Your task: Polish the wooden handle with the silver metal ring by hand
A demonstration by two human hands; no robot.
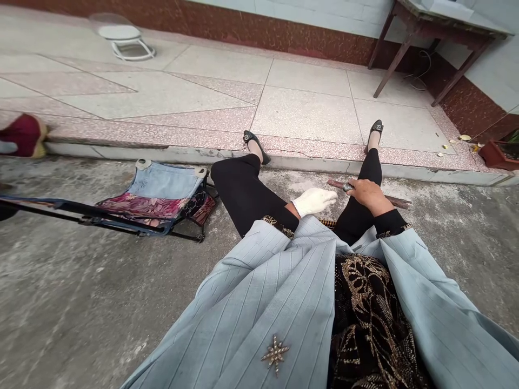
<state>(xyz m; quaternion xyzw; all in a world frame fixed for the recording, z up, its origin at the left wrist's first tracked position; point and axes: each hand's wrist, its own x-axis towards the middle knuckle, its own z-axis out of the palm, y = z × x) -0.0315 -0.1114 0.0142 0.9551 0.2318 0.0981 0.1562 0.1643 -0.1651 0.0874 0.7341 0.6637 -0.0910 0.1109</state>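
My right hand [370,194], bare, is wrapped round a brown wooden stick [335,184] that lies crosswise above my right knee. Its rough far end sticks out to the right behind the hand. Near the thumb, a silvery coil or band [347,187] surrounds the stick. My left hand [315,201] wears a white knitted glove and hovers between my knees, a short way left of the stick and apart from it. The gloved fingers are curled together; whatever they may hold is hidden.
A folding chair [158,183] with denim and floral cloth stands at left. Ahead is a tiled step [308,116] with my shoes on its edge. Farther back are a white stool [125,35], a wooden table [421,24] and a planter [500,156]. Another person's red shoe [26,135] shows at far left.
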